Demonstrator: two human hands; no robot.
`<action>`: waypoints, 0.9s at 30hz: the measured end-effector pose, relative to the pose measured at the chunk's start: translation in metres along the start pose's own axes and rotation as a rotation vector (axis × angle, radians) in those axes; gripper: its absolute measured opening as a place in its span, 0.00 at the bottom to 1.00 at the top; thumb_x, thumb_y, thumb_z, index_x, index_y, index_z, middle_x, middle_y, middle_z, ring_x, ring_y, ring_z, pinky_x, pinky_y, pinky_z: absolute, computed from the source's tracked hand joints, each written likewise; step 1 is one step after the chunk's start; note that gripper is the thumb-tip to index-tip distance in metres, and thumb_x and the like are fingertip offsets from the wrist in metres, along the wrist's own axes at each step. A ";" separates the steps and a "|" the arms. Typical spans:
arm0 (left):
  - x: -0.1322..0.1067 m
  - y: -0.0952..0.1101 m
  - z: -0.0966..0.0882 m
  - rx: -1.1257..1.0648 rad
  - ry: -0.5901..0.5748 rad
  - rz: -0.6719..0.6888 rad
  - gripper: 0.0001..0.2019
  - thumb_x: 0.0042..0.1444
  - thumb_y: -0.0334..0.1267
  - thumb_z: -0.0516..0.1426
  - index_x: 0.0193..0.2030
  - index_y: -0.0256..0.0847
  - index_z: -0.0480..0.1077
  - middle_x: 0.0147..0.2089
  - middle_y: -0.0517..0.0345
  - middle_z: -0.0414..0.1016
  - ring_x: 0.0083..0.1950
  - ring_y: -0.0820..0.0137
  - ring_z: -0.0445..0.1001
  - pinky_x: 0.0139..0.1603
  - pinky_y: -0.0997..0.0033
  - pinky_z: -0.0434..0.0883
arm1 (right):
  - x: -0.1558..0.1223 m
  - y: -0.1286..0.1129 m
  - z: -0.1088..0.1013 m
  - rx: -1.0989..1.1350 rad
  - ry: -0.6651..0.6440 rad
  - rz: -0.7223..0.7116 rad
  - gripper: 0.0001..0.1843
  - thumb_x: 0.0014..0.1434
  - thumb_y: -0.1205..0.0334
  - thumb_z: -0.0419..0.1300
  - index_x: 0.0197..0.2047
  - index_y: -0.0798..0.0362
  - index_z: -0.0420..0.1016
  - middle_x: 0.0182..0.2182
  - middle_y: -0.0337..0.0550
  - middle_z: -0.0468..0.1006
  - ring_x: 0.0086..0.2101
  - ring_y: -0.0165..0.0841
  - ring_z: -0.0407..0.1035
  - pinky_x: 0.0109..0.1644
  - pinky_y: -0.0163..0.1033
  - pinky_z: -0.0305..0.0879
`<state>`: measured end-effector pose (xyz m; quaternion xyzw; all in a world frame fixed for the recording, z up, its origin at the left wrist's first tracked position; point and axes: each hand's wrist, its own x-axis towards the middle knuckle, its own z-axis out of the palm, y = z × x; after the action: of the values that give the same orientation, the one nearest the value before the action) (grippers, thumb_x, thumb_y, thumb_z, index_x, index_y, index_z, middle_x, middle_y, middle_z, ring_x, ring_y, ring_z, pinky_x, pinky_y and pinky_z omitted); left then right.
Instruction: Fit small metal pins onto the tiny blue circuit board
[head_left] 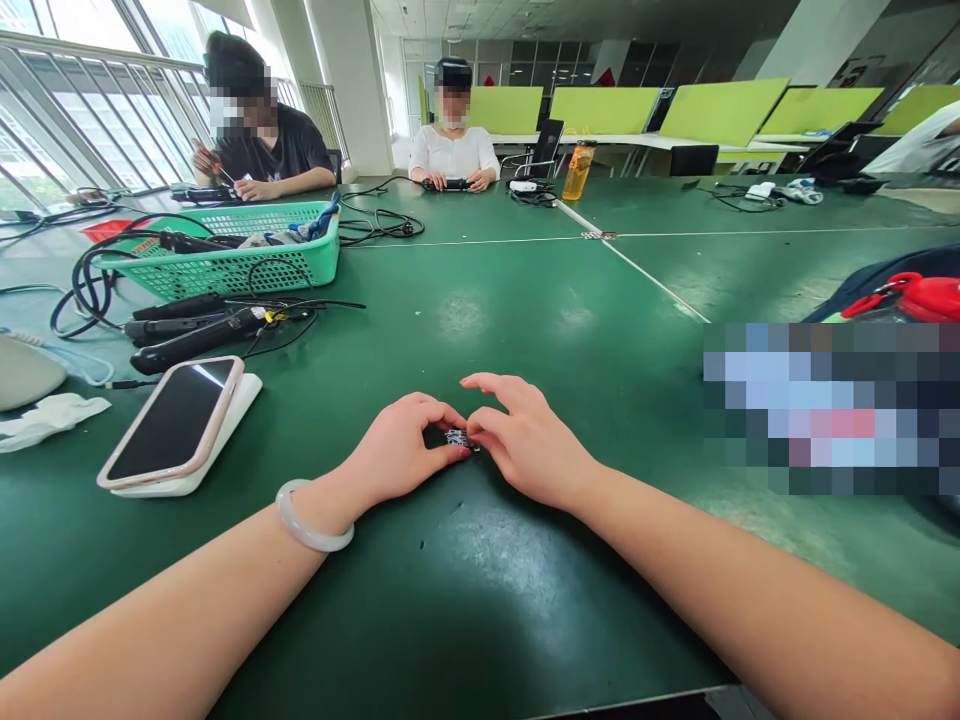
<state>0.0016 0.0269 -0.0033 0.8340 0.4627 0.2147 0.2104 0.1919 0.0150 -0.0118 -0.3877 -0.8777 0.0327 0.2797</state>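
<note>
Low over the green table, my left hand [411, 442] pinches a small silver-and-black object [456, 437] between thumb and fingers. It is patterned or ribbed, but too small and too covered by the fingers for its kind to show. My right hand [525, 438] meets it from the right, thumb and a bent finger closed at the object's right end, while another finger stretches out above. A pale bangle [311, 520] circles my left wrist.
Left of my hands, a phone [174, 420] lies on a white box. Behind it are black-handled tools [199, 335] with cables and a green basket [232, 268]. A red item [911, 298] rests on a dark bag at right. Two people sit across the green table [480, 620]; an orange bottle [578, 172] stands at the back.
</note>
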 end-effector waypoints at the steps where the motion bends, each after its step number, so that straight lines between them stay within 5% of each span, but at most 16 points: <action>1: 0.000 -0.001 0.000 -0.001 0.008 -0.018 0.10 0.48 0.44 0.59 0.38 0.46 0.74 0.37 0.59 0.76 0.42 0.65 0.71 0.46 0.65 0.68 | 0.000 0.001 0.000 0.006 -0.009 0.019 0.09 0.59 0.69 0.53 0.32 0.53 0.73 0.54 0.47 0.64 0.50 0.39 0.59 0.52 0.49 0.59; 7: 0.001 -0.003 -0.001 -0.001 0.056 -0.140 0.10 0.48 0.43 0.58 0.37 0.46 0.75 0.39 0.59 0.76 0.41 0.65 0.72 0.45 0.64 0.69 | -0.003 0.003 -0.003 0.095 -0.208 0.091 0.06 0.54 0.58 0.62 0.30 0.52 0.74 0.32 0.41 0.70 0.35 0.33 0.65 0.42 0.41 0.63; 27: 0.002 -0.001 -0.001 -0.005 0.031 -0.101 0.09 0.47 0.43 0.59 0.36 0.45 0.74 0.36 0.59 0.76 0.39 0.65 0.73 0.43 0.65 0.69 | -0.002 -0.003 0.001 -0.052 -0.308 0.009 0.09 0.62 0.64 0.52 0.33 0.54 0.71 0.31 0.41 0.71 0.29 0.30 0.66 0.33 0.36 0.60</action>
<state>0.0013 0.0290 -0.0021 0.8056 0.5069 0.2177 0.2159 0.1906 0.0111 -0.0124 -0.3890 -0.9091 0.0704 0.1315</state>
